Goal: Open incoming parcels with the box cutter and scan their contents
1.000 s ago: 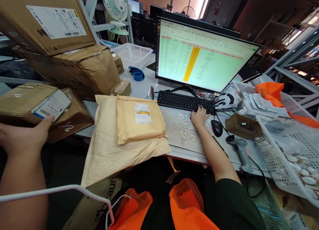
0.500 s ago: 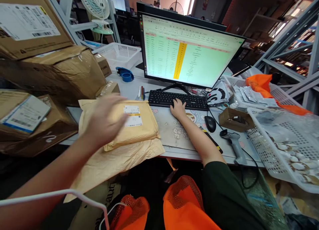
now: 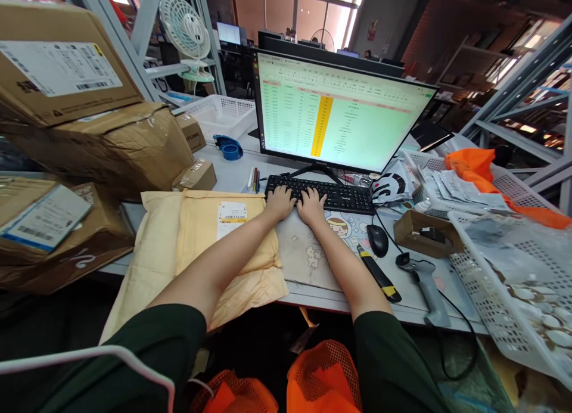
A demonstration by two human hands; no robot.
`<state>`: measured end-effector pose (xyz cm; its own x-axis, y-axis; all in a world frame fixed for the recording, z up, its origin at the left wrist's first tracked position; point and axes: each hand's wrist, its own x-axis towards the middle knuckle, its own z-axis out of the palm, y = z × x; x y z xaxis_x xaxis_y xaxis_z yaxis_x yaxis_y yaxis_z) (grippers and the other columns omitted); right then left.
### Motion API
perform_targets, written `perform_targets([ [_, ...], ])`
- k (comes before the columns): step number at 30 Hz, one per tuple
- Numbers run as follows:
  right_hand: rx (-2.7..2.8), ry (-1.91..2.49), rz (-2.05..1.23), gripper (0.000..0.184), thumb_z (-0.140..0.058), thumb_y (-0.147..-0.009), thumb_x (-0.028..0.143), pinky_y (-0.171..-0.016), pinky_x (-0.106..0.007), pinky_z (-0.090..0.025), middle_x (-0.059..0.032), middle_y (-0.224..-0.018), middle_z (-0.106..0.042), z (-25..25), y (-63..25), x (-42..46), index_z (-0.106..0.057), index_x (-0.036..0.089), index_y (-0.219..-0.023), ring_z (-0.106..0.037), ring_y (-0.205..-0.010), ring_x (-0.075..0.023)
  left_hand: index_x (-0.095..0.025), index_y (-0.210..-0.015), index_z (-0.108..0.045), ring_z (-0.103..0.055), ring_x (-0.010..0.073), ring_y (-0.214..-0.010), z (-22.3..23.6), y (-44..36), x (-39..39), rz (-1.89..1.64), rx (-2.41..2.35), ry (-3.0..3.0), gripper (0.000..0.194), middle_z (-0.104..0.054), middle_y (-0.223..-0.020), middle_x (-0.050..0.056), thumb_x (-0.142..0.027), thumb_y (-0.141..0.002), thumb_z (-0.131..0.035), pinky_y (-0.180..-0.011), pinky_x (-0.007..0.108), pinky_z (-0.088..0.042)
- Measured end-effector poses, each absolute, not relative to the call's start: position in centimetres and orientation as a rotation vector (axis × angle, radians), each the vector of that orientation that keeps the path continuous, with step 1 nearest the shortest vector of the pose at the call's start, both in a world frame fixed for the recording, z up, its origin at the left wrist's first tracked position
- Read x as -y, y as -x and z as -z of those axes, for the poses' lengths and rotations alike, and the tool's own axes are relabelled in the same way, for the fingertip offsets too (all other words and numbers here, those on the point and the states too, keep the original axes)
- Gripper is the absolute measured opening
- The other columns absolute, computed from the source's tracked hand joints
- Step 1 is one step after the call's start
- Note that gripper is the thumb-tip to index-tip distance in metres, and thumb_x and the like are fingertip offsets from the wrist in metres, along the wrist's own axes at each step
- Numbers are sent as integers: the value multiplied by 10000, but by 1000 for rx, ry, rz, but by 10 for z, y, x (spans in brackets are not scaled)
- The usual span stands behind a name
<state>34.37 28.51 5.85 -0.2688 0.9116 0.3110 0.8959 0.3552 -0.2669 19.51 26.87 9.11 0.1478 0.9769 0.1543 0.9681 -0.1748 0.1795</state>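
Both my hands rest on the black keyboard [image 3: 342,196] in front of the monitor [image 3: 335,112], which shows a green spreadsheet with a yellow column. My left hand [image 3: 279,201] lies on the keyboard's left end, fingers spread over the keys and holding nothing. My right hand [image 3: 311,203] sits right beside it, fingers also spread on the keys. My left forearm crosses over a small padded envelope [image 3: 214,231] with a white label, which lies on a larger tan mailer [image 3: 156,246].
Stacked cardboard boxes [image 3: 107,139] fill the left. A mouse [image 3: 378,240], a black-and-yellow utility knife [image 3: 379,276] and a grey barcode scanner [image 3: 424,282] lie right of my arm. White baskets [image 3: 504,282] stand at the right. A tape roll [image 3: 230,148] and fan [image 3: 185,34] sit behind.
My left hand swung from the boxes at the left across the envelopes onto the keyboard. My right hand slid left along the keys.
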Motion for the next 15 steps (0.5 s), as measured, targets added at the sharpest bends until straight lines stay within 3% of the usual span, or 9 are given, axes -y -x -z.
perform_targets([
  [4, 2238, 1574, -37, 536, -366, -1045, 325, -1245, -746, -117, -203, -1667, -397, -55, -343, -287, -539, 103, -1501, -239, -1579, -352, -82, -1568, -463, -311, 376, -1542, -69, -197, -272, -425, -2069, -2345, 583, -380, -1663, 222, -356, -1054, -431, -1229, 593, -285],
  [15, 2186, 1595, -23, 520, -419, -1032, 330, -1240, -754, -89, -186, -1690, -350, -56, -344, -286, -585, 156, -1493, -196, -1598, -372, -64, -1552, -496, -369, 386, -1494, -55, -197, -272, -575, -2136, -2347, 621, -420, -1634, 221, -422, -1050, -423, -1233, 554, -290],
])
